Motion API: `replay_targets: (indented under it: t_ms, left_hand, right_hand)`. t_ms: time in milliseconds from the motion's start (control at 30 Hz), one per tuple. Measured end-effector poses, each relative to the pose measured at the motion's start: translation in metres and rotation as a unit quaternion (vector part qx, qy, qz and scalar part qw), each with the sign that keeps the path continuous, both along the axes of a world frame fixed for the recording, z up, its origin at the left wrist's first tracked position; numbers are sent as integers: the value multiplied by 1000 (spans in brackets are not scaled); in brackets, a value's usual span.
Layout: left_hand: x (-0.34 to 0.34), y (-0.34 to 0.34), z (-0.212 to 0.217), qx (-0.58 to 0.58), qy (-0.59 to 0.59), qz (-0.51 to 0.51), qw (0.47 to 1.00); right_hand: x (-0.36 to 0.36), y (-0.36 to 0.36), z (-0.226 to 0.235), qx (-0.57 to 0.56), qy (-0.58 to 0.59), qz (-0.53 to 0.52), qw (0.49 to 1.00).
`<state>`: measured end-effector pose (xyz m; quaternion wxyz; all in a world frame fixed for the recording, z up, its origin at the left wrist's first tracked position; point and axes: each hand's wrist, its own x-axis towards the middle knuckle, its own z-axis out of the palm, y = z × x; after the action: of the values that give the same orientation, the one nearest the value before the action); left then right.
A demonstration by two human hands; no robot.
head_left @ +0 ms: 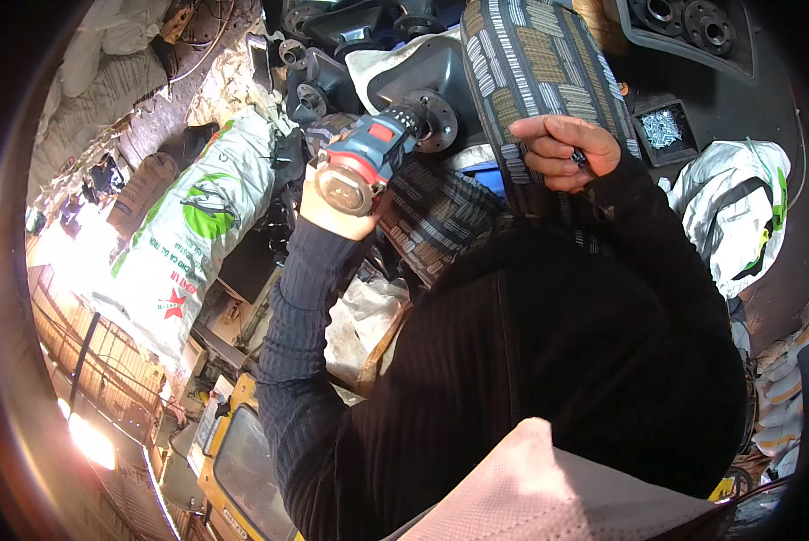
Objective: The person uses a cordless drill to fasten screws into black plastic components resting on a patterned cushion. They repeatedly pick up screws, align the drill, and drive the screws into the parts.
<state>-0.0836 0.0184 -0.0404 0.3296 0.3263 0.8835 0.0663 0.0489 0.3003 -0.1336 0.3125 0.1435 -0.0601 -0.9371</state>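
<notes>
1. The left hand (pixel 332 203) is closed around the grip of a blue and red cordless drill (pixel 364 153), fingers wrapped tight on the handle.
2. The drill points up and to the right; its nose meets a round metal flange (pixel 436 120) on a dark grey moulded part (pixel 427 72).
3. The right hand (pixel 562 151) is curled into a fist on the lower edge of a patterned woven cushion (pixel 535 63), pinching the fabric edge; a small dark object shows between the fingers, kind not discernible.
4. The cushion stands tilted, its right edge close to a small black tray of screws (pixel 662 128).
5. A white and green printed sack (pixel 197 234) lies just left of the left forearm, narrowing the room on that side.
6. More flanged metal parts (pixel 684 22) lie at the upper right, well apart from both hands.
</notes>
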Motion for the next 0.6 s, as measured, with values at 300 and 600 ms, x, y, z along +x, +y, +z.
replay_targets:
  t_ms: [300, 600]
  left_hand:
    - [65, -22, 24, 59, 80, 36, 994]
    - [207, -50, 35, 53, -94, 213, 971]
  right_hand:
    - [-4, -3, 9, 76, 33, 39, 996]
    - [-56, -102, -18, 792, 443, 35, 418]
